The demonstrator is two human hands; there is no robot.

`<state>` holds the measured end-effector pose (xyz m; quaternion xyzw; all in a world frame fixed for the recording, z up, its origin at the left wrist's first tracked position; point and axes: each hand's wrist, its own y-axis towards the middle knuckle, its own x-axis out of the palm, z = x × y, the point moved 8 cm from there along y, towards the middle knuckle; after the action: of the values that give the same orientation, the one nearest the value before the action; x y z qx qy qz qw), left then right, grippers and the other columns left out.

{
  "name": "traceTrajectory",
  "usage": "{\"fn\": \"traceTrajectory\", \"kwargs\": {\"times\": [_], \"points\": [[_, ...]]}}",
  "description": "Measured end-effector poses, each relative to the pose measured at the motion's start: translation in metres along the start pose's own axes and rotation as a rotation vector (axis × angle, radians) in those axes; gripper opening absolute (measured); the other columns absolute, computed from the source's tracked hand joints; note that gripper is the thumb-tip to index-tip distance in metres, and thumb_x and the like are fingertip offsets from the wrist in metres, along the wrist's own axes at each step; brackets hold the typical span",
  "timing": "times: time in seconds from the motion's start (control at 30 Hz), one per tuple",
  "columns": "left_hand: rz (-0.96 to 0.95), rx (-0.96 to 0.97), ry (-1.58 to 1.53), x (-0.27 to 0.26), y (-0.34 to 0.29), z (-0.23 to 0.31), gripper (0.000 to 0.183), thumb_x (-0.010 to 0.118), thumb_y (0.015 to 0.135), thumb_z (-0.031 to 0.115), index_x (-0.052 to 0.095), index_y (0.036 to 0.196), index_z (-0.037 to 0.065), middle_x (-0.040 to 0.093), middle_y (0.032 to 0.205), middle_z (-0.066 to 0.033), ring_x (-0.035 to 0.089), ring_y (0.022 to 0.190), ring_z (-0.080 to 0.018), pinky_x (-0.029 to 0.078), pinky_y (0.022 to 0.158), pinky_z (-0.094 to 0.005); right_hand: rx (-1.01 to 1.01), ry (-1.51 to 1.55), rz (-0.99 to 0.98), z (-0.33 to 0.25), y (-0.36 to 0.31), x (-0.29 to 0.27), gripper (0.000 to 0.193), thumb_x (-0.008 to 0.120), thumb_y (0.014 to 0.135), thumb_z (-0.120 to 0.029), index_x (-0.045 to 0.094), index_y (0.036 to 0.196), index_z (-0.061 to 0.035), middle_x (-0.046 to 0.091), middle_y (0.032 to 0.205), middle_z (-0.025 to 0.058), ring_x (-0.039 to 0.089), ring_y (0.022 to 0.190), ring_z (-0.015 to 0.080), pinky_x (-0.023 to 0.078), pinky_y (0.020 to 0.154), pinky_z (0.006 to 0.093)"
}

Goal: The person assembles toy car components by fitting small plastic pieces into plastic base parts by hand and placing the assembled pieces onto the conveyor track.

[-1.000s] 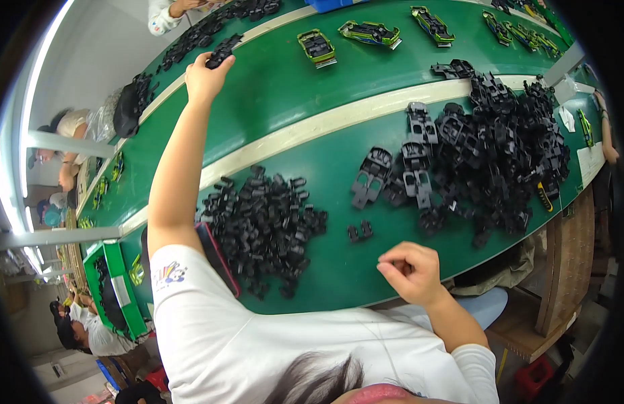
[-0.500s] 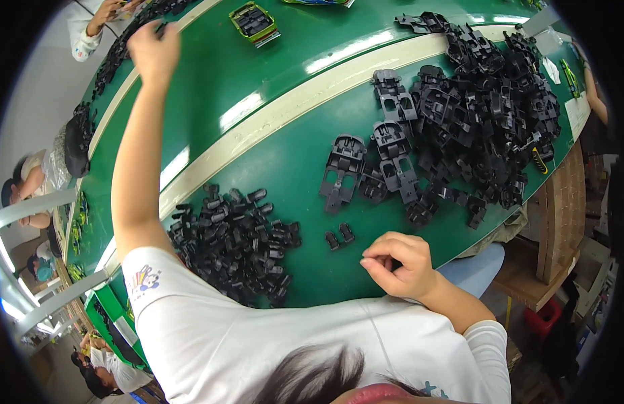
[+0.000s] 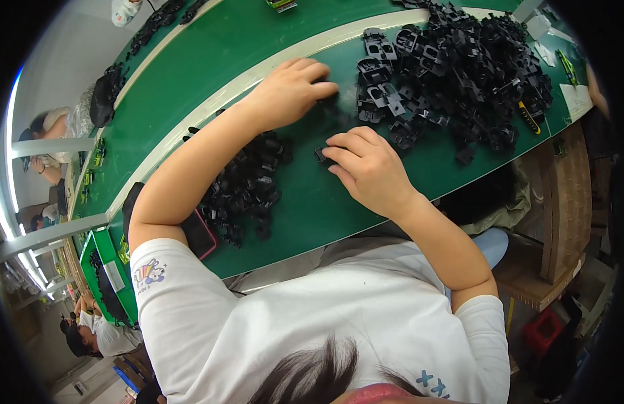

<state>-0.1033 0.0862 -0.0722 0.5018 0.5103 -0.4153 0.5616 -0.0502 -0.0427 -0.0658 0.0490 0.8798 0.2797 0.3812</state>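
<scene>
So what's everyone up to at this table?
A person's right hand is at a small black part over the green table. The left hand is farther across, too blurred to tell what, if anything, it holds. A pile of small black parts lies to the left, a heap of larger black parts to the right.

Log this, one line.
left hand: by blurred dark part, grip unclear; right hand: at small black part, grip unclear; larger black heap: green table, right

The left hand (image 3: 288, 93) swung inward; the right hand (image 3: 374, 170) reached a small black part (image 3: 319, 155).
</scene>
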Motion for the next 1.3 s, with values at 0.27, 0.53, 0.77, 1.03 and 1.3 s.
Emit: {"fn": "traceTrajectory", "kwargs": {"times": [0.27,0.53,0.77,1.03,1.3], "points": [[0.361,-0.807,-1.014,-0.038,-0.084,-0.024,0.016,0.061,0.089,0.008,0.055,0.101,0.0,0.064,0.091,-0.0098,0.063,0.073,-0.0152,0.05,0.062,-0.0264,0.0,-0.037,0.032,0.002,0.001,-0.001,0.016,0.072,0.073,-0.005,0.069,0.089,-0.0019,0.062,0.089,0.0049,0.057,0.079,0.019,0.047,0.069,0.0294],[0.571,-0.996,-1.375,-0.042,-0.085,0.063,0.033,0.05,0.099,0.028,0.057,0.119,0.003,0.057,0.074,0.0001,0.049,0.049,-0.0053,0.032,0.044,-0.018,0.686,0.925,0.09,0.017,-0.004,-0.036,0.015,0.07,0.084,-0.01,0.07,0.091,0.0026,0.067,0.078,0.0043,0.057,0.068,0.007,0.044,0.059,0.0195],[0.66,-0.904,-1.491,-0.018,-0.066,0.088,0.029,0.048,0.1,0.026,0.062,0.109,0.003,0.056,0.073,0.0008,0.042,0.048,-0.0043,0.034,0.043,-0.0191,0.687,0.796,0.235,0.019,-0.018,-0.044,0.011,0.071,0.082,-0.011,0.068,0.084,0.0004,0.067,0.076,0.0049,0.06,0.068,0.0074,0.045,0.059,0.0196],[0.81,-0.862,-1.521,-0.009,-0.076,0.096,0.028,0.046,0.1,0.024,0.063,0.109,0.003,0.057,0.074,0.001,0.041,0.05,-0.0025,0.034,0.042,-0.0182,0.487,0.325,0.297,0.012,-0.016,-0.049,0.028,0.077,0.076,-0.009,0.066,0.101,-0.0019,0.056,0.08,-0.002,0.048,0.065,0.0064,0.04,0.061,0.0181],[0.795,-0.826,-1.222,-0.013,-0.08,0.097,0.025,0.049,0.099,0.023,0.064,0.108,0.006,0.059,0.08,0.0003,0.048,0.056,-0.0025,0.037,0.044,-0.0172,0.818,1.08,0.036,0.032,-0.022,-0.012,0.037,0.079,0.075,-0.012,0.061,0.103,0.0029,0.066,0.084,0.0065,0.061,0.072,0.0094,0.047,0.061,0.0211]]}}
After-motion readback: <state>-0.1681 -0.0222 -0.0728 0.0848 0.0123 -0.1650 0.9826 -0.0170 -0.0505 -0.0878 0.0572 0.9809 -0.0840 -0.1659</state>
